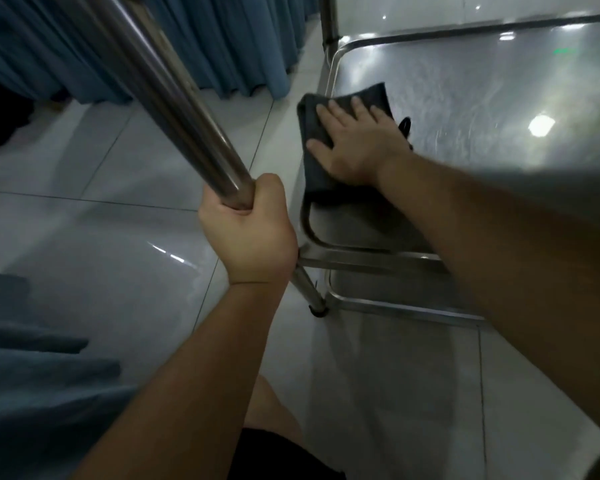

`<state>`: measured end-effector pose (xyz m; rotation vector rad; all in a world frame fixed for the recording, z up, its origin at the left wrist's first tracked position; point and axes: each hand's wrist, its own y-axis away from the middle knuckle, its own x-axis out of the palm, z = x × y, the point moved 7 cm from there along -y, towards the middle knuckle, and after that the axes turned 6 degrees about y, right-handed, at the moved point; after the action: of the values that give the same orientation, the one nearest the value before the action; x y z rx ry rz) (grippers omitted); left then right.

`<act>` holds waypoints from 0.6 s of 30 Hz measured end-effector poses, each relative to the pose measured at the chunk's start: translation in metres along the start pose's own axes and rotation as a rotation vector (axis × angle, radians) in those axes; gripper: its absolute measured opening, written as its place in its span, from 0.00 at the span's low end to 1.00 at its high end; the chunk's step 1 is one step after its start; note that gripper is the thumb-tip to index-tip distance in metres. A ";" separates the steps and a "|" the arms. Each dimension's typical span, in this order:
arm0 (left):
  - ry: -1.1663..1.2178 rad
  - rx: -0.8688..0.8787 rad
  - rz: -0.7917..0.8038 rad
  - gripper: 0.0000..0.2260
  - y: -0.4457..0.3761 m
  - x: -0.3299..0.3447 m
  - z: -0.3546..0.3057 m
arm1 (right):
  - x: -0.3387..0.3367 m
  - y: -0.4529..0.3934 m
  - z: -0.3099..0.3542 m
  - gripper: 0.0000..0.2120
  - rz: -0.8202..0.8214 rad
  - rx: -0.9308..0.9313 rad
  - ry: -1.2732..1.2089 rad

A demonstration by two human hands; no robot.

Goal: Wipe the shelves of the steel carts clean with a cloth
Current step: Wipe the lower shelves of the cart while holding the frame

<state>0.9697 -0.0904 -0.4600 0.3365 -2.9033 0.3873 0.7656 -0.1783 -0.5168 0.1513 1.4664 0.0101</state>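
A steel cart fills the right of the view, its shiny middle shelf [482, 98] catching ceiling light. On the shelf's near-left corner lies a dark grey cloth [317, 133]. My right hand [355, 145] presses flat on the cloth with straight, spread fingers. My left hand [250, 233] grips the cart's round steel post [174, 98], which runs up to the upper left. A lower shelf [378, 292] shows beneath the right forearm.
Pale glossy floor tiles [101, 188] lie left of the cart. Blue curtains [205, 39] hang at the back left, more blue fabric [32, 375] at the lower left. The cart's far post [328, 19] rises at the top. My knee [274, 410] is below.
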 end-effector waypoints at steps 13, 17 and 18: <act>-0.078 -0.071 0.028 0.12 0.006 -0.003 0.002 | 0.021 0.154 -0.087 0.40 -0.050 0.001 0.079; -0.073 -0.059 0.012 0.09 0.006 -0.003 0.003 | 0.011 0.105 -0.146 0.39 -0.076 0.379 0.010; -0.067 -0.060 0.011 0.08 0.006 -0.003 0.003 | 0.010 0.087 -0.144 0.39 -0.070 0.430 -0.019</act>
<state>0.9701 -0.0851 -0.4651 0.3299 -2.9761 0.2956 0.6311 -0.0777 -0.5315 0.4476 1.4375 -0.3637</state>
